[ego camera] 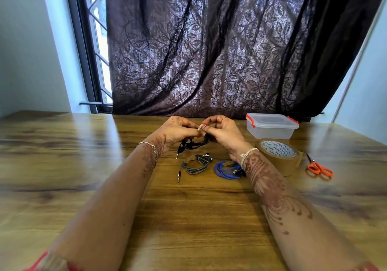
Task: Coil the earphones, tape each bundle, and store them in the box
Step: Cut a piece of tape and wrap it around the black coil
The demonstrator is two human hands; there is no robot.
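We hold the black coil point(192, 144) just above the desk point(188, 218), left grip point(178, 129) pinching it, right grip point(222, 132) pressing a pinched tape strip point(201, 126) on; grey bundle point(195, 164) and blue bundle point(225, 170) lie taped, box point(272, 127) shut, none stored.

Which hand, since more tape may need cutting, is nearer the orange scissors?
Right. The right hand holds the black earphones, left of and beyond the scissors; the left hand grips the same bundle, farther to the left.
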